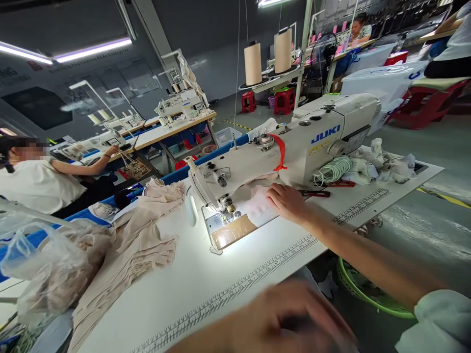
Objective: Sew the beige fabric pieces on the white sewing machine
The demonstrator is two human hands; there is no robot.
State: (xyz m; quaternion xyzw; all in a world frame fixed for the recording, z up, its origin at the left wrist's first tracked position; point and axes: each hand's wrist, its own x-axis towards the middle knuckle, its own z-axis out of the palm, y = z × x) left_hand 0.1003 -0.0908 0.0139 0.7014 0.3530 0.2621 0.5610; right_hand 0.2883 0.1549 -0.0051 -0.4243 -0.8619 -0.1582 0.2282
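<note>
My right hand [289, 202] reaches in from the right to the bed of a white JUKI sewing machine [253, 159]. Its fingers are bent and pressed together on a pale, thin fabric piece [253, 201] under the machine arm; the fingertips are partly hidden. Close to the camera, at the front edge of the white table [195, 274], is my left hand [279, 314], smeared by motion. What it holds, if anything, I cannot make out. Left of the needle area, beige fabric pieces [147, 245] lie in a fanned stack. Dark-handled scissors or snips [314, 193] lie behind my right wrist.
A clear plastic bag [55, 264] of beige fabric sits at the left. Coiled pale-green cord [333, 170] and crumpled scraps [382, 164] lie at the machine's right end. A green basket [368, 299] stands below the table. Another person [40, 181] sits at the left.
</note>
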